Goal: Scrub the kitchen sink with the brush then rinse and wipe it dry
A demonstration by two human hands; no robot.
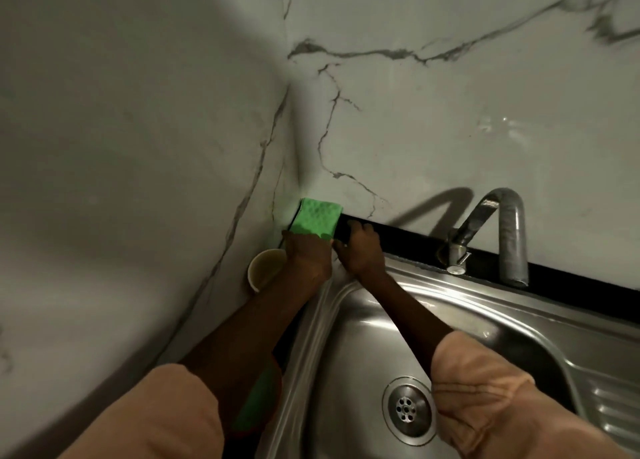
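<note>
Sponge (317, 221), green, sits at frame centre in the wall corner, just above the black strip (571, 294) behind the sink (450, 306). My left hand (306, 256) grips its lower edge, fingers curled round it. My right hand (360, 250) is just beside it on the sink's back rim, fingers bent against the strip; can't tell if it holds anything. Cup (265, 268) stands left of my left wrist. Tap (498, 230) at right of centre, drain (408, 410) at bottom centre.
</note>
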